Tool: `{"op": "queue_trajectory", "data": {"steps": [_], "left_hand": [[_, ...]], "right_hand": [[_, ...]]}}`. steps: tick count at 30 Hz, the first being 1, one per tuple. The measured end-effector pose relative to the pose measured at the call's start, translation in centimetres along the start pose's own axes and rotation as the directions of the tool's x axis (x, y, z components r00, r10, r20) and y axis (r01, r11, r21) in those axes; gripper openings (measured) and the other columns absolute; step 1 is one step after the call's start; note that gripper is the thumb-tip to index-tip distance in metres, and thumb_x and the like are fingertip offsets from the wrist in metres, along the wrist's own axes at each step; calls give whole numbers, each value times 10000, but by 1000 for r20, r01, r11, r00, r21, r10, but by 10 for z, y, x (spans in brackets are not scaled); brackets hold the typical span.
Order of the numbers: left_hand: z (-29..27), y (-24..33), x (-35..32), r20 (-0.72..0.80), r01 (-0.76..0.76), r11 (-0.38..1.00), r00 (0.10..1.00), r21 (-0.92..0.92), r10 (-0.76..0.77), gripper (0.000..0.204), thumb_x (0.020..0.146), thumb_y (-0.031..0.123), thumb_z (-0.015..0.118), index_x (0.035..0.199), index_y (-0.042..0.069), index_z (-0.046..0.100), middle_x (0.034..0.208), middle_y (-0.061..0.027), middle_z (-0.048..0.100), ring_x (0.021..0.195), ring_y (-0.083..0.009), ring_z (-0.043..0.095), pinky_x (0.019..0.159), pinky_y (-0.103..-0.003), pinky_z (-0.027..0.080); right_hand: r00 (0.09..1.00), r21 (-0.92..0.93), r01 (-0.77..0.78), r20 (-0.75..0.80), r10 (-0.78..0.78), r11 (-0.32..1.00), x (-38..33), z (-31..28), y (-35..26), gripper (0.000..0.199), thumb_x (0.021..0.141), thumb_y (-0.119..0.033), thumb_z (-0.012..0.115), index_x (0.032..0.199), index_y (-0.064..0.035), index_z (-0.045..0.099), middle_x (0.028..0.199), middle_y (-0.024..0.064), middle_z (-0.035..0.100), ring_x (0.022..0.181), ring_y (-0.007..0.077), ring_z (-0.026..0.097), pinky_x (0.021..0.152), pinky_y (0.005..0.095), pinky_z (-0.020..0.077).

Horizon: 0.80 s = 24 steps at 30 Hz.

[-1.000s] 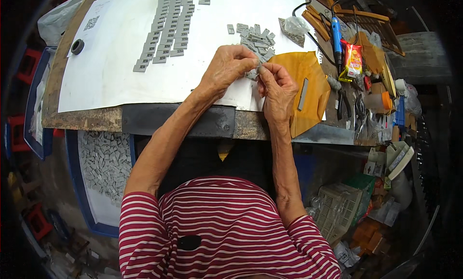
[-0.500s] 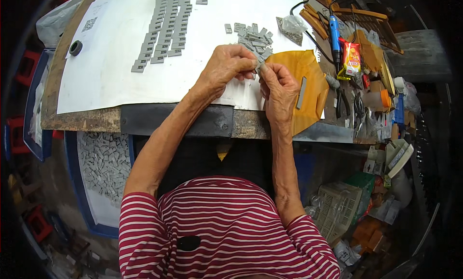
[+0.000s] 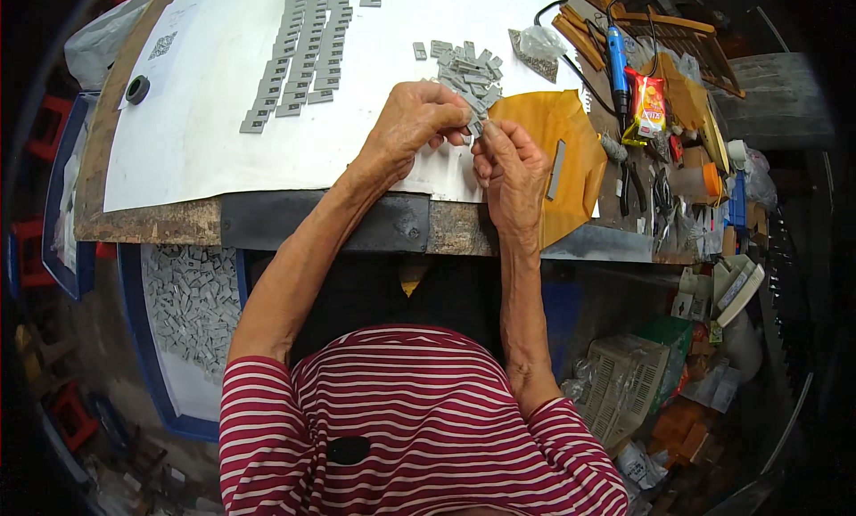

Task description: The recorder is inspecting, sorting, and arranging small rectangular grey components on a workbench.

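Both hands meet above the counter (image 3: 160,222) edge: right hand (image 3: 513,173) and left hand (image 3: 415,124) pinch one small grey piece (image 3: 475,128) between fingertips, over the yellow envelope (image 3: 553,151); beyond, a loose grey pile (image 3: 465,66), then neat rows (image 3: 303,48)

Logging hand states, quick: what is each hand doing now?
Left hand: closed, pinching a small grey piece.
Right hand: fingers closed on the same piece.

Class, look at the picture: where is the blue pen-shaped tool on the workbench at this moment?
In the head view the blue pen-shaped tool lies at the bench's far right, beyond the yellow envelope and just left of the red snack packet.
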<state>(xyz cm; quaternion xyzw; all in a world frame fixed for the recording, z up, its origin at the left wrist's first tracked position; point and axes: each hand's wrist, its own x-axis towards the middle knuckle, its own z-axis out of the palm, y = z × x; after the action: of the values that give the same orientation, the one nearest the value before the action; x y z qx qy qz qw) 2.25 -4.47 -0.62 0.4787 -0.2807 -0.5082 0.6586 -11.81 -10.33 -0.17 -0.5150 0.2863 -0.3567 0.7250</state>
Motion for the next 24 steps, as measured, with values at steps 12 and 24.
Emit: {"op": "queue_trajectory", "data": {"steps": [12,24], "left_hand": [[2,1,0,-18,-19,998,1000,58,20,105,759,92,617,813,3,600,678,-33,592,567,-70,550,486,-172,374],[3,2,-1,-29,-18,991,999,130,22,80,740,88,613,775,18,599,639,-33,588,536,-75,545,473,-186,375]], "right_hand": [[995,-151,83,-37,-89,985,-4,4,3,156,848,-134,591,876,18,574,676,32,565,499,49,453,442,173,346],[985,-402,113,-73,-155,909,-4,5,1,150,853,-125,570,799,14,582,630,-12,531,526,30,440,460,174,349]]}}
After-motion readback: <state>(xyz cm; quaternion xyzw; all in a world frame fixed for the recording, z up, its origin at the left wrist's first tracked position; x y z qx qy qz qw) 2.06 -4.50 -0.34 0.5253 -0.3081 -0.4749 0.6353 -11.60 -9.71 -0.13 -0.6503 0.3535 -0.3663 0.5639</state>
